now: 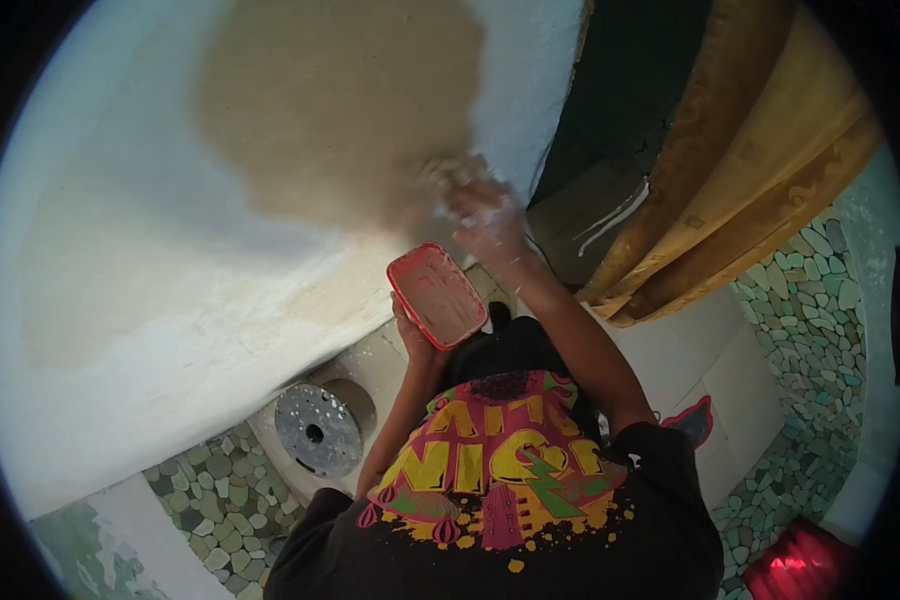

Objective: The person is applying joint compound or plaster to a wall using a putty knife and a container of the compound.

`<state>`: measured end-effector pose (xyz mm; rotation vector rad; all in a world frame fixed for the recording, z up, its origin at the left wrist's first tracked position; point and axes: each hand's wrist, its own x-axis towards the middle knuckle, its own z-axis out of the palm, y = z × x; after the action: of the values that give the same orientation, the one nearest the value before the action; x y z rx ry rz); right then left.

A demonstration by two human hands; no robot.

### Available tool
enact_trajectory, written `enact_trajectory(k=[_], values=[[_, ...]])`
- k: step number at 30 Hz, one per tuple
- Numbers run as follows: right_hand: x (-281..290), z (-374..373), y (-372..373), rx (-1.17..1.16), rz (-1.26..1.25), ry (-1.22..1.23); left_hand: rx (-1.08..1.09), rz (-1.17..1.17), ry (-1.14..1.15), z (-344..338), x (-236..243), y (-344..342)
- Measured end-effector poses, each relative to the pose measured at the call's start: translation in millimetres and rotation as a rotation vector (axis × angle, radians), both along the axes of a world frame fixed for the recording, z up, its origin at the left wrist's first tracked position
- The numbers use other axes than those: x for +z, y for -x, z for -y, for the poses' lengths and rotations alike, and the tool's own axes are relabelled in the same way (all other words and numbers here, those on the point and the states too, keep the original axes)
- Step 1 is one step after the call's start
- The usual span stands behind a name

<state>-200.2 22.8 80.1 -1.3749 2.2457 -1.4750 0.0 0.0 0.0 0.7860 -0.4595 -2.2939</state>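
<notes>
My left hand (410, 330) is closed around the side of a red-rimmed rectangular plastic tub (437, 296), tilted a little, with a pinkish-beige paste or liquid inside. Beyond it, my right hand (485, 205) is up against the white wall (160, 250), smeared by motion. Its fingers seem to grip a pale, rough lump (448, 172), whose kind the blur hides. On the wall, a large brown patch (340, 100) spreads up and to the left of that hand. Pale smears mark my right hand and wrist.
A golden-brown curtain (700, 190) hangs at the right beside a dark opening (620, 110). At the lower left stands a paint-spattered round spool (318, 430) with a centre hole. Pale tiles (730, 350) and pebbled flooring (810, 310) lie below; a red object (795, 560) sits lower right.
</notes>
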Motion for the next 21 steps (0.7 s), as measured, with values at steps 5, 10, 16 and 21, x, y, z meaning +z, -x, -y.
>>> enact_trajectory(k=[5,10,16,21], values=[[-25.2,-7.4,19.8,-0.224,-0.061,0.408,-0.148,-0.184,-0.049,22.0,6.4,2.9],[24.7,-12.9,78.2,-0.483,0.212,0.548,-0.171,-0.2,-0.08,40.0,10.9,-14.3],[-31.7,31.9,-3.1,-0.401,0.291,0.495,-0.281,-0.168,-0.054,57.5,0.6,-25.2],[-2.5,30.0,-48.5,0.207,1.323,0.948,-0.333,-0.113,0.004,69.1,1.3,-34.2]])
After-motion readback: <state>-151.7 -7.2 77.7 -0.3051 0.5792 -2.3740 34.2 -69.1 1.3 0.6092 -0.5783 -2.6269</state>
